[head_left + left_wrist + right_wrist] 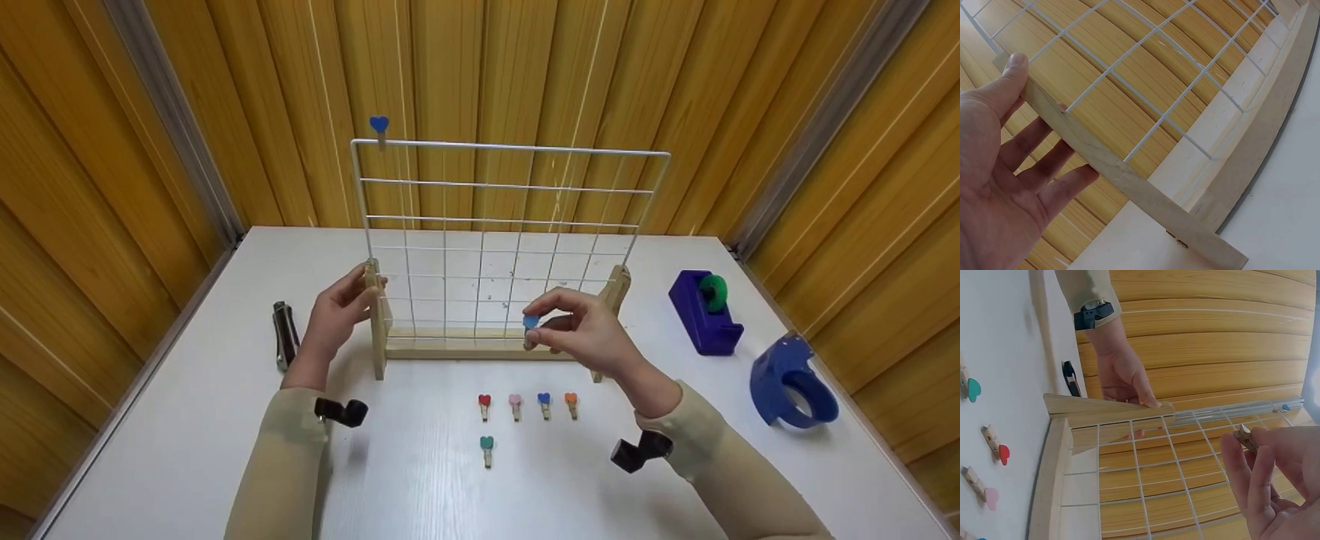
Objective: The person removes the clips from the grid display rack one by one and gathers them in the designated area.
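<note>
A white wire grid rack [510, 148] stands upright in a wooden base. My left hand [334, 319] grips the rack's left wooden post [1100, 157], thumb on one side and fingers on the other. In front of the grid's lower right part, my right hand [596, 334] pinches a small clothespin [531, 322] with a light blue heart. Its wooden end [1246, 436] shows between thumb and fingers in the right wrist view. A blue-heart clothespin [379, 125] is clipped on the grid's top wire near the left corner.
Before the rack lie heart clothespins in red [484, 401], pink [515, 401], blue [544, 400] and orange [571, 400], with a green one [487, 444] nearer. At right are a purple tape dispenser [701, 322] and blue tape holder [776, 382]; a utility knife [285, 335] lies left.
</note>
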`<action>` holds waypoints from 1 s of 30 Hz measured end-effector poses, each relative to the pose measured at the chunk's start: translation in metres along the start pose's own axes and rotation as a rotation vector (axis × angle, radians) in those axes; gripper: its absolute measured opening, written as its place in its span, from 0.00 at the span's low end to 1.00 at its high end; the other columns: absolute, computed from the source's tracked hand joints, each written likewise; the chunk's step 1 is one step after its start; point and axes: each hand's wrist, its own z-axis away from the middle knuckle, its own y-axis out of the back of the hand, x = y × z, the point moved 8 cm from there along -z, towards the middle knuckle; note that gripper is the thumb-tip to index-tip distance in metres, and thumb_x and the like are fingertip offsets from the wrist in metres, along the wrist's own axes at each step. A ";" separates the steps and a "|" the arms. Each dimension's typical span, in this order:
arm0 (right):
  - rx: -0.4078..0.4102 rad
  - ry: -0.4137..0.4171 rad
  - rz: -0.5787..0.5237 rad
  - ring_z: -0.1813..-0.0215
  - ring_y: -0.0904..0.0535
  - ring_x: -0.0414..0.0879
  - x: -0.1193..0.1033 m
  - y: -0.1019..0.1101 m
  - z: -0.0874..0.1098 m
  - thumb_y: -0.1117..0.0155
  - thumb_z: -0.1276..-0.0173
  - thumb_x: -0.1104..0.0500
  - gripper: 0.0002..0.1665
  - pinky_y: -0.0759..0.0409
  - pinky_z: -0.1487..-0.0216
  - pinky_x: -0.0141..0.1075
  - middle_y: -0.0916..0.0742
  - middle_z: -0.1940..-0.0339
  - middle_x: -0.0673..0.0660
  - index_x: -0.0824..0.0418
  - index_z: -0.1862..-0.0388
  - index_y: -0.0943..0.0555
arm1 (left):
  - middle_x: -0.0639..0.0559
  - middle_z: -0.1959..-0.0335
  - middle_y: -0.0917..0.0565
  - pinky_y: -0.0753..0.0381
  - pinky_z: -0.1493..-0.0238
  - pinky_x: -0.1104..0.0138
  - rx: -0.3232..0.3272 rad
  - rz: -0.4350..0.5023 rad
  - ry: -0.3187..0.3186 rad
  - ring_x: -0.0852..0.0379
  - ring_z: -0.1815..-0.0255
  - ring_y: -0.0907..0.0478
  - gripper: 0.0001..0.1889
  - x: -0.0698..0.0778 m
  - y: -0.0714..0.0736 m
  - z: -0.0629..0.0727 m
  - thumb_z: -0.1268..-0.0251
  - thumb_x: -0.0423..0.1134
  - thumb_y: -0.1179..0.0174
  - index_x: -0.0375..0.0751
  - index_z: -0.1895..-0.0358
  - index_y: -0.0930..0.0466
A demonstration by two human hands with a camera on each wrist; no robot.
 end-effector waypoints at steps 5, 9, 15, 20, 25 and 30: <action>-0.021 -0.055 -0.013 0.62 0.10 0.41 0.024 -0.006 0.014 0.29 0.32 0.66 0.16 0.17 0.67 0.27 0.15 0.56 0.50 0.70 0.48 0.18 | 0.42 0.30 0.21 0.15 0.38 0.64 -0.006 -0.002 -0.006 0.53 0.31 0.23 0.31 0.001 -0.001 0.000 0.23 0.43 0.40 0.52 0.20 0.36; -0.024 -0.126 0.009 0.62 0.10 0.42 0.048 -0.011 0.026 0.28 0.32 0.63 0.15 0.16 0.66 0.28 0.15 0.53 0.56 0.66 0.48 0.16 | 0.40 0.29 0.22 0.15 0.37 0.64 -0.007 -0.007 -0.016 0.51 0.29 0.24 0.32 0.001 -0.001 0.000 0.23 0.42 0.40 0.50 0.20 0.38; -0.039 -0.223 0.005 0.62 0.10 0.45 0.084 -0.022 0.042 0.27 0.34 0.63 0.17 0.16 0.66 0.29 0.14 0.54 0.61 0.68 0.48 0.17 | 0.41 0.29 0.22 0.15 0.39 0.66 -0.003 -0.001 -0.011 0.51 0.30 0.23 0.32 0.000 -0.001 0.000 0.23 0.41 0.41 0.50 0.20 0.38; -0.058 -0.311 -0.016 0.63 0.10 0.45 0.106 -0.035 0.057 0.27 0.34 0.62 0.19 0.17 0.67 0.31 0.13 0.56 0.58 0.70 0.47 0.18 | 0.40 0.29 0.22 0.14 0.39 0.66 -0.004 0.006 -0.013 0.55 0.32 0.23 0.31 0.001 -0.001 -0.001 0.22 0.40 0.41 0.50 0.20 0.37; -0.080 -0.357 -0.038 0.64 0.10 0.45 0.124 -0.051 0.068 0.27 0.35 0.64 0.15 0.15 0.66 0.30 0.14 0.57 0.58 0.67 0.50 0.16 | 0.40 0.29 0.22 0.15 0.40 0.67 -0.006 -0.001 -0.013 0.58 0.34 0.22 0.31 0.001 -0.001 0.000 0.22 0.40 0.41 0.50 0.20 0.38; -0.111 -0.384 -0.054 0.66 0.12 0.43 0.137 -0.065 0.077 0.26 0.37 0.67 0.14 0.11 0.65 0.32 0.15 0.60 0.58 0.69 0.53 0.15 | 0.41 0.29 0.22 0.14 0.40 0.66 -0.004 0.004 -0.015 0.56 0.32 0.22 0.31 0.000 -0.001 0.000 0.22 0.40 0.41 0.50 0.20 0.37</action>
